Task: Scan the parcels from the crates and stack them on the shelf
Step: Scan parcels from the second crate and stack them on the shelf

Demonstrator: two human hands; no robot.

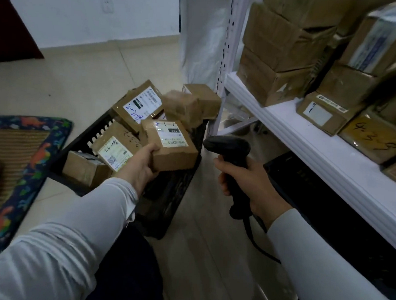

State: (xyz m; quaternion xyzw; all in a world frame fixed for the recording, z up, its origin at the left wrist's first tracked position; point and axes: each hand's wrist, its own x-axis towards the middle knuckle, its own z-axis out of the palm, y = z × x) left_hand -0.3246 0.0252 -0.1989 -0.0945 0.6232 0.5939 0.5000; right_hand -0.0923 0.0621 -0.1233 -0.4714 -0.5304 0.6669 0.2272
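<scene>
Extended left hand (140, 167) on parcel (169, 145); right hand (250, 185) around scanner (229, 149)

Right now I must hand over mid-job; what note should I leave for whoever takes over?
Left hand grips a labelled parcel over the black crate.
Right hand grips the scanner, head toward that parcel.
Done: stacked parcels sit on the white shelf.
Left: scan the held parcel if not yet scanned (cannot tell), shelve it, then the other parcels in the crate.
</scene>
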